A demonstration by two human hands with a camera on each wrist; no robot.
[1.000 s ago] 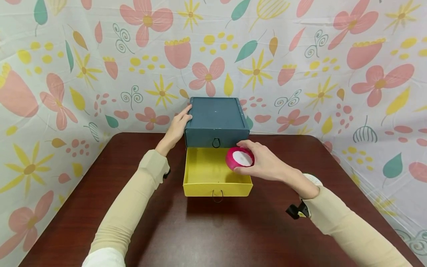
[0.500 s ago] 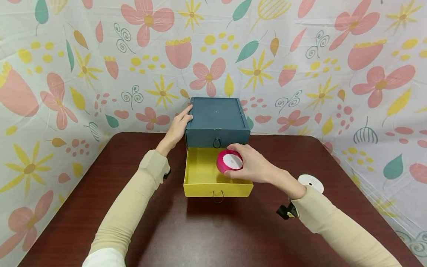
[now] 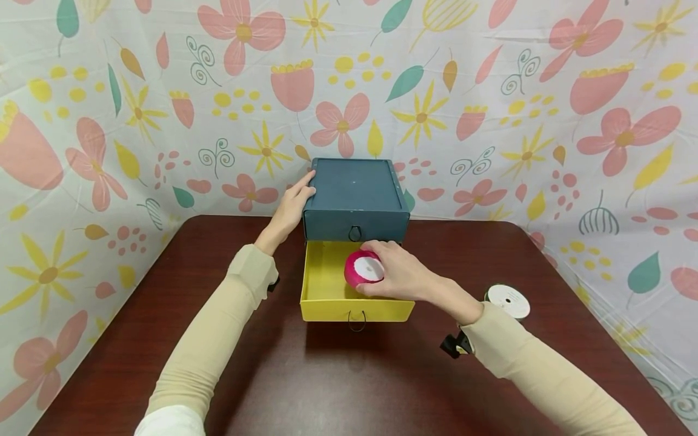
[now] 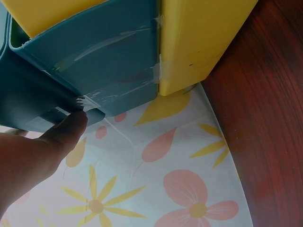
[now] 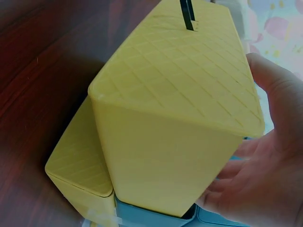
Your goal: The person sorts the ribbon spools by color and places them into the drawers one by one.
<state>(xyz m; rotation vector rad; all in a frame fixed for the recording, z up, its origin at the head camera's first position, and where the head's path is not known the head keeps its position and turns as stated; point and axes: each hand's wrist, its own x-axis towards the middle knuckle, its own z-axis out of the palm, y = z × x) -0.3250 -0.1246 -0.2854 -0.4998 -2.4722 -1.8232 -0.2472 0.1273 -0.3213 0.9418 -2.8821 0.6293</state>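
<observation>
My right hand (image 3: 400, 272) grips a pink ribbon roll (image 3: 352, 269) with a white side disc, over the inside of the pulled-out yellow drawer (image 3: 322, 272). Whether the roll touches the drawer floor, I cannot tell. In the right wrist view, the hand (image 5: 272, 175) is beside the drawer's wall, and the roll is hidden. At the left side of the dark blue drawer box (image 3: 351, 188), my left hand (image 3: 288, 211) rests with its fingers along the top edge. Its thumb (image 4: 71, 127) touches the box's side in the left wrist view.
A white ribbon spool (image 3: 508, 301) lies on the dark red-brown table (image 3: 349, 387) to the right, near my forearm. A black loop handle (image 3: 356, 321) hangs on the drawer front. Behind the box hangs a flowered cloth (image 3: 463, 121).
My right hand has moved left with the pink ribbon roll, from the drawer's right side towards its middle. The white spool is now fully uncovered. My left hand stays put.
</observation>
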